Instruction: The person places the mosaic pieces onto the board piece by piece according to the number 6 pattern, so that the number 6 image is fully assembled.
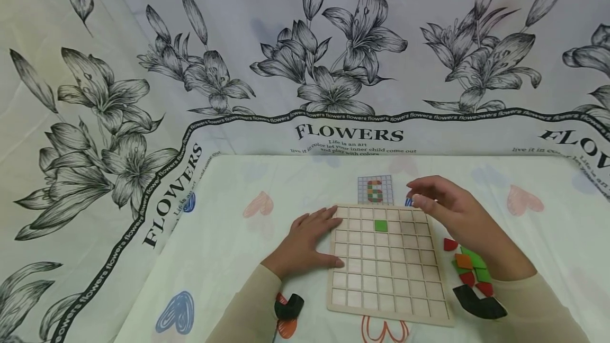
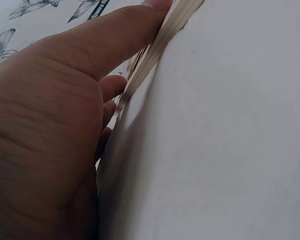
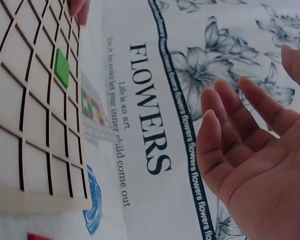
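Note:
A pale wooden grid board lies flat on the table, with one green square tile set in a cell near its far edge. My left hand rests flat against the board's left edge, fingers straight. My right hand hovers over the board's far right corner, palm empty and fingers loosely spread. Just beyond the board lies a small pattern card showing a coloured figure. The green tile and the card also show in the right wrist view.
A heap of red, orange and green tiles lies right of the board beside a black curved piece. Another black piece and an orange one lie near the front left. A flower-print cloth hangs behind the table.

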### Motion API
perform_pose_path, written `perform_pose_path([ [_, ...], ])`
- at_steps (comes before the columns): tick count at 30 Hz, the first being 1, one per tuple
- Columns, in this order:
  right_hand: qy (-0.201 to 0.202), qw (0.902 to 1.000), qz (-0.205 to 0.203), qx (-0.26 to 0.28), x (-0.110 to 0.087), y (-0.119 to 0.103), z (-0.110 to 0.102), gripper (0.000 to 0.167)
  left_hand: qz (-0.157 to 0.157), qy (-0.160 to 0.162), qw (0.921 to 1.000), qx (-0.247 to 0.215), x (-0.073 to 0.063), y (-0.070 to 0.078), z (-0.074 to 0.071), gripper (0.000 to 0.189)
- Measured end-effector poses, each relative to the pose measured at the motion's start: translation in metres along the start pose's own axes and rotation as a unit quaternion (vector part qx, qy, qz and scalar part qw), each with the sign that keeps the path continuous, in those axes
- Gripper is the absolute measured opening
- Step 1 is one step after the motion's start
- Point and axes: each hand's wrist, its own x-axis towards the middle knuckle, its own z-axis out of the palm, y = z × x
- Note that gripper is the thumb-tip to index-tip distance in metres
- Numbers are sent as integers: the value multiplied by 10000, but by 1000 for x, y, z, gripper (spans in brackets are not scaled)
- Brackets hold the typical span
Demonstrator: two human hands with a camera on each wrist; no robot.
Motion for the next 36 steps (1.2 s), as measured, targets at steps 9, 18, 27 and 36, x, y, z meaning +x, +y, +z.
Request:
perform_pose_path([
  [9,80,9985,261,-465,-9,0,-20,32,-38,-14,10000,-19,0,-2,1,96],
  [18,174,9964,413,-726,-19,10,-32,32,-59,-27,10000,-7,0,0,1,96],
  [27,264,9916,749,-1026,-31,22,-41,34,-49,4,10000,-10,0,0,0,95],
  [36,194,9881,1177,-972,-44,40,-41,36,-26,3,10000,-5,0,0,0,95],
])
